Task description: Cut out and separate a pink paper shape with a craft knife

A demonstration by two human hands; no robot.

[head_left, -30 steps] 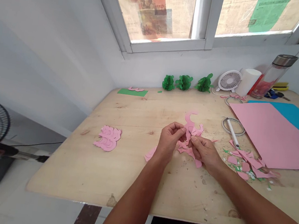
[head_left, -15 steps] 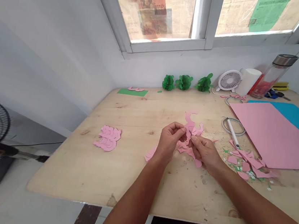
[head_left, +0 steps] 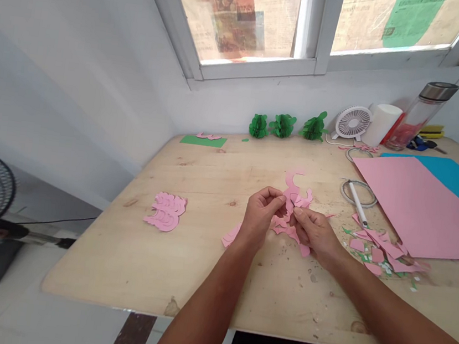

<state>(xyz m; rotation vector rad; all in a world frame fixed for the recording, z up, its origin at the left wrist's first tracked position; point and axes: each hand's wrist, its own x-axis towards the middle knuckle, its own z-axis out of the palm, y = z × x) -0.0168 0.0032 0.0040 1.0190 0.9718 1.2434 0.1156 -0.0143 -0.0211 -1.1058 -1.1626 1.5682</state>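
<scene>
Between my two hands is a curved pink paper cutout [head_left: 291, 189], raised over the table. My left hand [head_left: 264, 212] pinches its left side between thumb and fingers. On the other side my right hand [head_left: 314, 232] is closed at the paper's edge, thumb and forefinger together. Beneath and between the hands lie more pink paper scraps [head_left: 289, 231], partly covered. A loose pink piece [head_left: 230, 234] pokes out beside my left wrist. Farther left sits a pile of scalloped pink cutouts [head_left: 166, 212].
Pink and blue sheets [head_left: 412, 211] cover the table's right side, near a white pen [head_left: 358, 204] and mixed paper offcuts [head_left: 378, 252]. Along the wall stand green paper figures [head_left: 282, 126], a small white fan [head_left: 352, 123] and a glass bottle [head_left: 422, 117]. A green strip [head_left: 203, 141] lies back left.
Almost nothing differs. Both hands keep their pinch on the pink paper, with only a very slight shift of the fingers and paper.
</scene>
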